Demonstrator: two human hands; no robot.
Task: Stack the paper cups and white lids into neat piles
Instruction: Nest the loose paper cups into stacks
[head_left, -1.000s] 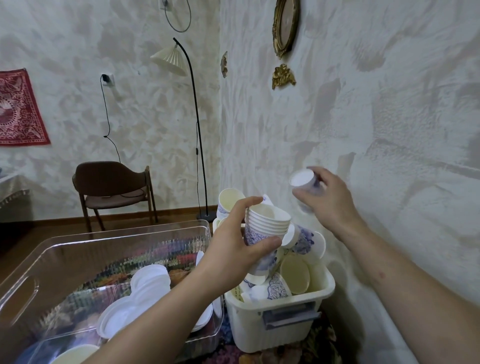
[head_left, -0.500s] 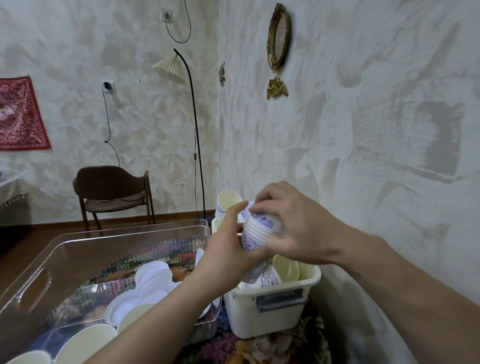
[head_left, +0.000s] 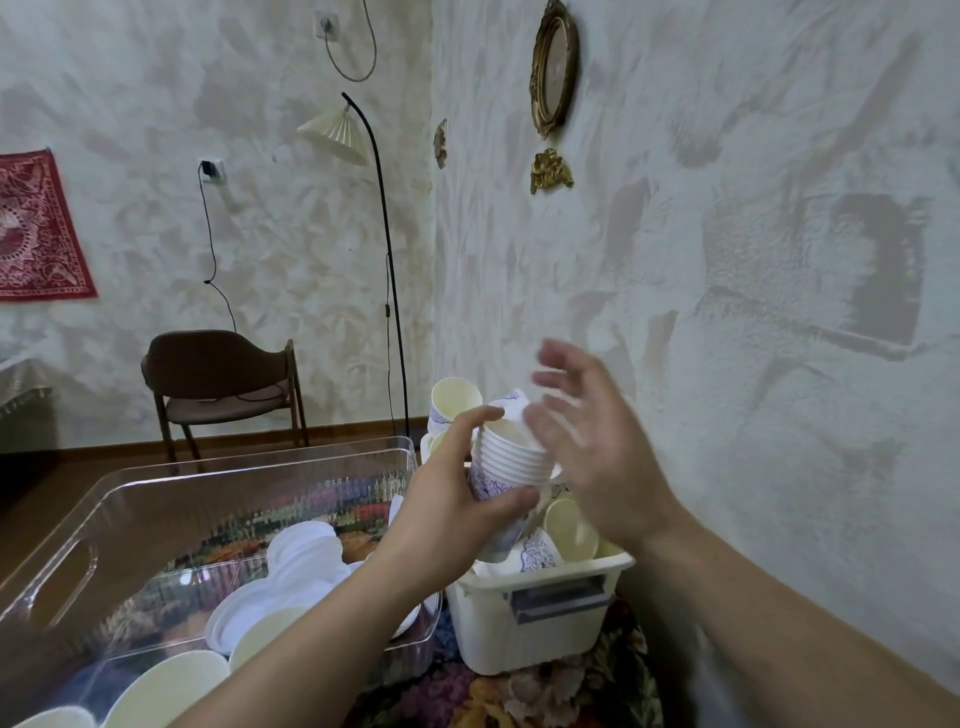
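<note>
My left hand (head_left: 447, 512) grips a stack of several nested paper cups (head_left: 506, 460), white with a blue pattern, held above the white bin (head_left: 540, 613). My right hand (head_left: 587, 441) hovers just right of the stack's top, blurred, fingers spread and holding nothing. Loose cups (head_left: 540, 553) lie jumbled in the white bin, and one upright cup (head_left: 454, 400) stands behind the stack. White lids (head_left: 304, 553) lie in a loose heap inside the clear plastic tub (head_left: 249, 478) on the left.
A textured wall runs close along the right. Cream cup rims (head_left: 171, 686) show at the bottom left. A brown chair (head_left: 223, 379) and a floor lamp (head_left: 384, 260) stand at the back. A patterned floral cloth (head_left: 524, 696) lies under the containers.
My right hand carried a single cup onto the stack, pressed it down, then let go and lifted away open. The stack in my left hand has stayed above the bin.
</note>
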